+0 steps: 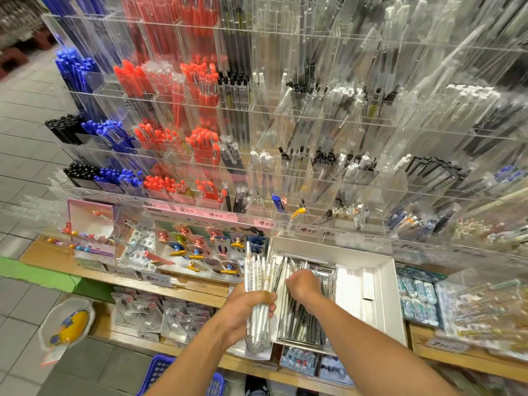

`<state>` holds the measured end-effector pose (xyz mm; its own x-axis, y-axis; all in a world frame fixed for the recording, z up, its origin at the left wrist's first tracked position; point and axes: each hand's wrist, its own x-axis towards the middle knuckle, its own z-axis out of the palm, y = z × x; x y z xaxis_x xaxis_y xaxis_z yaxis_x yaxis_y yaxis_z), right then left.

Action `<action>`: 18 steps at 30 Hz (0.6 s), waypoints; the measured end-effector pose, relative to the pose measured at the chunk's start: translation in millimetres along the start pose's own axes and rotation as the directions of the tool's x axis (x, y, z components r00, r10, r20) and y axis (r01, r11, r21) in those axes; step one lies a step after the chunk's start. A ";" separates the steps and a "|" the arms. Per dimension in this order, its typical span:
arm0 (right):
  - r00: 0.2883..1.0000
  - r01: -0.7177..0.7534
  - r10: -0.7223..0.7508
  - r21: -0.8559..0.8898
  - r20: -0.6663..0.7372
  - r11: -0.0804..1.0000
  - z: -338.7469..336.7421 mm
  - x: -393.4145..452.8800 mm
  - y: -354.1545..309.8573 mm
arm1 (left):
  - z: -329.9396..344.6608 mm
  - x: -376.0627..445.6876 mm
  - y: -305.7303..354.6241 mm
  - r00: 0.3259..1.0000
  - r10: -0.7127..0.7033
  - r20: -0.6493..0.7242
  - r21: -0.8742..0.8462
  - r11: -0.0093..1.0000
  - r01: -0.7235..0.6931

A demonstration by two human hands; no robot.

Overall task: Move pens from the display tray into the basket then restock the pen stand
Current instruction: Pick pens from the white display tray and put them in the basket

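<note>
Left hand (243,307) grip closed round white pen bundle (261,295); right hand (304,285) grip curled, contents unclear, in white cardboard display tray (384,295): gather loose pens parallel before lifting.

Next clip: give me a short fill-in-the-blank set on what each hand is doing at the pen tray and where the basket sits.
1. The left hand grips a bundle of ____ pens.
2. The right hand reaches into the ____ display tray, among the loose pens.
3. The basket at the bottom edge, below the shelf, is ____ in colour.
4. The fullest red pen compartments stand to the ____ of the clear ones on the pen stand.

Missing words: white; white; blue; left
</note>
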<state>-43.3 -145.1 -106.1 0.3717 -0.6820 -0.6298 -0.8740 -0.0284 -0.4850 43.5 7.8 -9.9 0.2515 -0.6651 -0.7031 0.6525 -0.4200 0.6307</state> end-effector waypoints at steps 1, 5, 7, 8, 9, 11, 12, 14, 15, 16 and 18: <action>1.000 -0.018 0.018 0.021 -0.010 1.000 0.9 -0.6 0.8 | -0.5 0.8 -0.7 1.000 -0.003 -0.006 0.001 1.000 0.003; 0.999 -0.005 0.006 0.017 -0.037 1.000 4.9 -5.5 -2.3 | -0.9 2.3 -1.4 1.000 -0.004 -0.020 -0.007 1.000 0.003; 0.999 -0.021 0.022 0.037 -0.023 0.999 5.0 -5.5 -6.4 | -1.4 2.5 -1.3 1.000 0.004 -0.022 -0.012 1.000 -0.004; 0.999 -0.032 0.033 0.043 -0.009 0.999 4.4 -4.6 -7.8 | -2.1 3.0 -1.5 1.000 0.007 -0.024 -0.013 1.000 -0.007; 0.999 -0.042 0.042 0.037 0.007 0.998 3.9 -3.6 -8.9 | -2.4 3.2 -1.6 1.000 0.009 -0.024 -0.014 1.000 -0.010; 0.996 -0.071 0.071 -0.008 0.047 0.997 3.3 -4.0 -10.4 | -1.9 3.4 -2.1 1.000 0.012 -0.026 -0.021 1.000 -0.013; 0.994 -0.084 0.086 -0.039 0.064 0.996 3.1 -4.7 -10.8 | -1.5 3.2 -2.6 0.999 0.015 -0.032 -0.023 1.000 -0.016; 0.990 -0.080 0.094 -0.128 0.107 0.989 2.8 -6.1 -11.1 | -0.5 3.4 -4.0 0.999 0.019 -0.043 -0.026 0.999 -0.020; 0.988 -0.074 0.094 -0.163 0.121 0.984 2.2 -7.8 -10.8 | 0.2 3.6 -5.1 0.999 0.017 -0.046 -0.026 0.999 -0.018; 0.987 -0.074 0.098 -0.184 0.128 0.980 2.5 -9.4 -10.5 | 0.4 3.5 -6.1 0.999 0.014 -0.049 -0.024 1.000 -0.015; 0.987 -0.073 0.100 -0.203 0.124 0.976 4.1 -11.5 -9.8 | 0.7 3.2 -7.5 0.998 0.010 -0.055 -0.019 1.000 -0.011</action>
<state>-37.7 -134.0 -96.6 0.3188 -0.5855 -0.7454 -0.9441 -0.1263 -0.3046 38.9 8.4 -16.7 0.2969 -0.6342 -0.7139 0.6631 -0.4010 0.6321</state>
